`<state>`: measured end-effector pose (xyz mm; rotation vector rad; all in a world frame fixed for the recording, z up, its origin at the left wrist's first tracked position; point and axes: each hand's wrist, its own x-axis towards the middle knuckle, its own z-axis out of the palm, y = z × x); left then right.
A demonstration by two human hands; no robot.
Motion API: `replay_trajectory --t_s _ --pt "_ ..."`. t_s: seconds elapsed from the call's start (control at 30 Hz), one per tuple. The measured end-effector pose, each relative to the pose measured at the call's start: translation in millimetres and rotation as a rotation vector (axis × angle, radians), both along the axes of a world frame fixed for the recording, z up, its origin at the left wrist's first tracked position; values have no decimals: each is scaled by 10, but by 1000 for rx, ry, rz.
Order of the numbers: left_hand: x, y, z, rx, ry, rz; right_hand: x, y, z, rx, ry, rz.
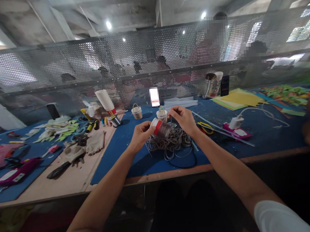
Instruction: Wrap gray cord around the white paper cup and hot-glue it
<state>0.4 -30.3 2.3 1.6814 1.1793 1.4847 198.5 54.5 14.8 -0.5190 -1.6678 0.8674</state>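
My left hand is closed round a paper cup that lies tilted on its side. The cup is white at one end with a red band, and grey cord seems to be wound round its other end. Beside it, my right hand is pinched on what looks like a strand of the grey cord. A loose, tangled heap of this cord lies on the blue mat below both hands. Just behind them stand two small pail-like cups with handles, one at the left and one closer.
Yellow-handled scissors and clear strips lie to the right, near a purple box with a white plug. Stacked paper cups, gloves and a pink glue gun are leftward. A perforated metal screen closes the back.
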Motion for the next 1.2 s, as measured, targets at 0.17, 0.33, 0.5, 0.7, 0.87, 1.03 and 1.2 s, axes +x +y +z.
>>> replay_trajectory --t_s 0.17,0.33,0.5,0.7,0.87,1.03,1.2 --pt "1 -4 -7 10 -2 -8 10 -21 22 8 -8 -14" --pt "-4 -9 -10 16 -5 -29 -8 -1 -1 5 -16 -16" --pt "-12 -17 -7 20 -11 -50 -18 37 -41 -8 -39 -21" --pt "-23 -14 -12 27 -20 -65 -28 57 -71 -37 -62 -12" --pt "-22 -14 -22 36 -28 -62 -42 77 -89 -46 -100 -29" --pt "-15 -13 -21 39 -27 -48 -47 79 -95 -71 -112 -22" --pt "-11 -18 -3 35 -7 -28 -48 81 -92 -99 -92 15"
